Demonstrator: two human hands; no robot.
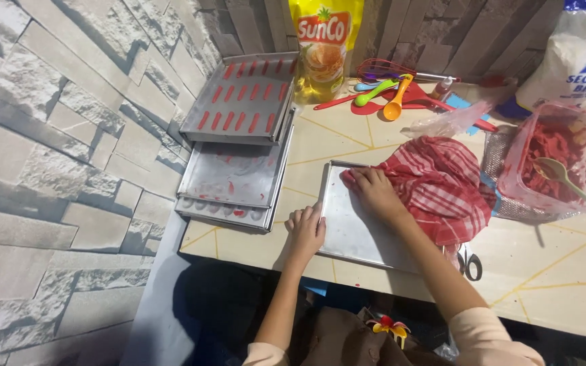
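Note:
A shallow metal baking tray (354, 230) lies on the pale table in front of me. My left hand (305, 230) rests on the tray's left edge, fingers curled over the rim. My right hand (374, 191) presses a red-and-white checked cloth (442, 183) onto the tray's upper part. The cloth spreads off the tray to the right.
Stacked metal trays (235, 179) sit at the left, the top one (245, 102) tilted and lined with red strips. A yellow oil pouch (323, 47), coloured measuring spoons (391, 95), a plastic tub of red mix with a spoon (557, 163), a flour bag (581, 57) and scissors (471, 263) surround the tray.

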